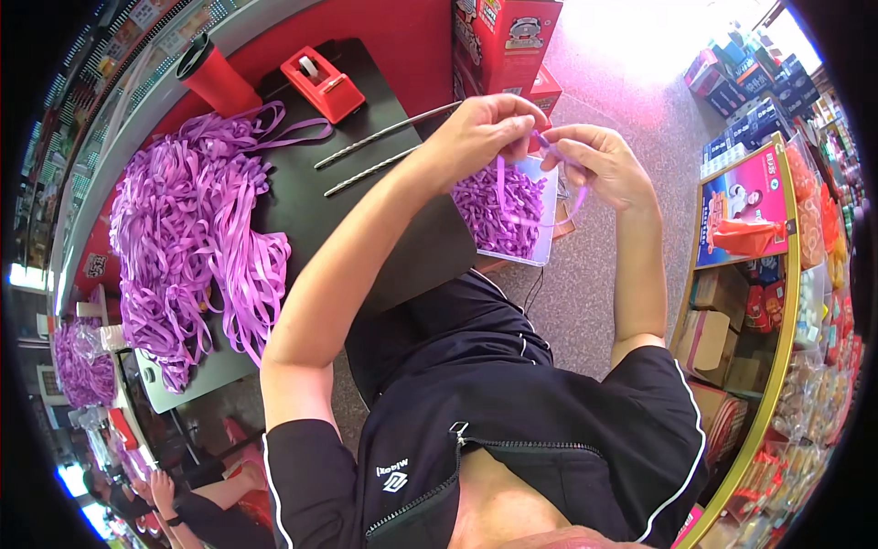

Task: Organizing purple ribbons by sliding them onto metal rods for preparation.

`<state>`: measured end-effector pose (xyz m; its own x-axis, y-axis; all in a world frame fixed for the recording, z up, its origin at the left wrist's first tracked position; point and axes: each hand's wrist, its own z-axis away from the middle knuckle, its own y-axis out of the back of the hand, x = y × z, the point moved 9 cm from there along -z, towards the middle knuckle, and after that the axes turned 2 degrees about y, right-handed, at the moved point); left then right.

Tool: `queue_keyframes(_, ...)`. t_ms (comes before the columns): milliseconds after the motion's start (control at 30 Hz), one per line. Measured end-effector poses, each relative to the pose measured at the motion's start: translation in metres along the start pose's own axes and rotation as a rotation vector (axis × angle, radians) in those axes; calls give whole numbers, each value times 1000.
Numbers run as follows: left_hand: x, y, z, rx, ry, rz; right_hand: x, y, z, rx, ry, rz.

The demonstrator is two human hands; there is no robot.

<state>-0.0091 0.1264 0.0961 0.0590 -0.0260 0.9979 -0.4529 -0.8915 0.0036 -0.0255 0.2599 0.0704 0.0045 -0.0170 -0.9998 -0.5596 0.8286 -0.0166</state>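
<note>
A narrow purple ribbon (502,188) is stretched between my raised hands and droops in a loop below them. My left hand (494,133) is closed, its thumb and fingers pinching the ribbon near a small folded or knotted part. My right hand (604,165) pinches the same ribbon from the other side, close to the left fingertips. Underneath them sits a white plastic bin (549,215) filled with small purple ribbon pieces (485,203). How the ribbon is folded between the fingertips is partly hidden.
On the dark table (384,261) lie a large heap of purple ribbons (183,238), two twisted metal rods (352,149), a red tape dispenser (323,84) and a red tumbler (218,78). A glass-fronted shelf (786,320) stands right. Another person (183,508) sits at lower left.
</note>
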Motion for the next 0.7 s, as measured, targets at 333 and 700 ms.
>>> queue_keyframes(333, -21, 83, -79, -48, -25, -720, 67, 3, -85, 366, 224, -245)
queue_keyframes(700, -18, 135, 7, 611, -89, -847, 125, -49, -117, 270, 275, -431)
